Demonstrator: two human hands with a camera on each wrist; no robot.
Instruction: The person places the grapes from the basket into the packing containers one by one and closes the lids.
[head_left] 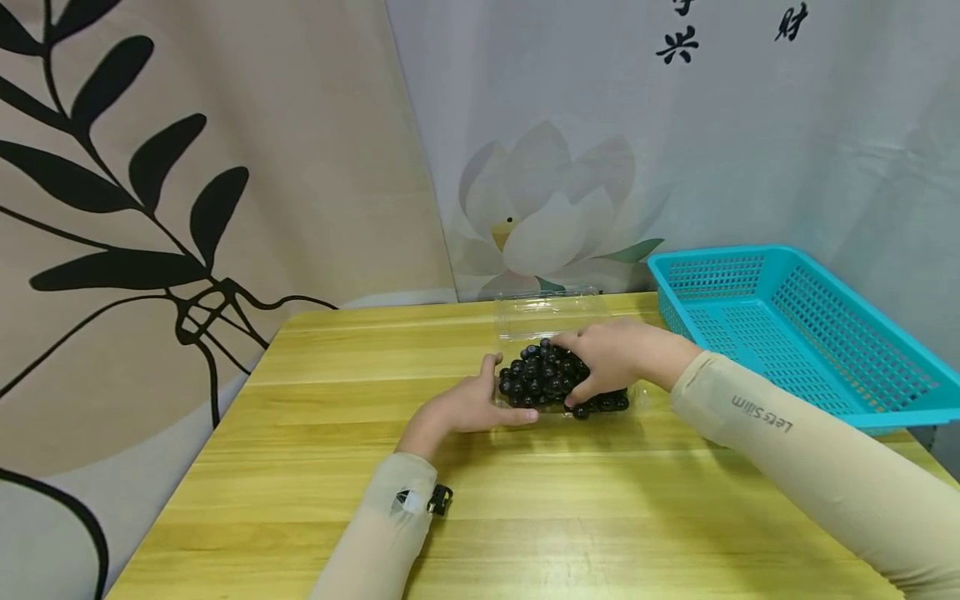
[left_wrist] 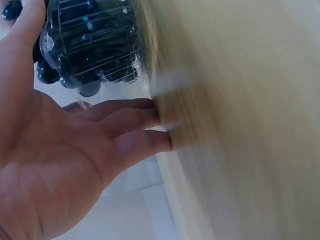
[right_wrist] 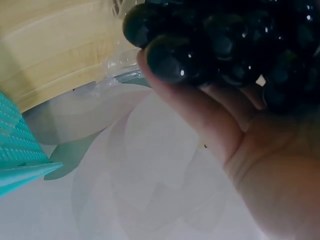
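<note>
Clear plastic packaging [left_wrist: 97, 42] is holding dark grapes [head_left: 531, 379] beside the left hand [head_left: 471, 404], whose fingers are lying straight; the right hand [head_left: 618, 354] is gripping grapes, fingers curled, hiding some. Right of these fingers, a cut-off turquoise basket [head_left: 787, 337] is standing.

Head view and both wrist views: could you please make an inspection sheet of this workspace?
Surface: wooden table, yellowish, streaked grain.
Job's things: dark grapes in a clear plastic box, its lid open at the far side.
Clutter: nothing seen.
Hands: left hand at the box's left end, fingers straight; right hand grips grapes.
Cables: nothing seen.
Surroundings: blue basket at the table's right; printed cloth behind.
</note>
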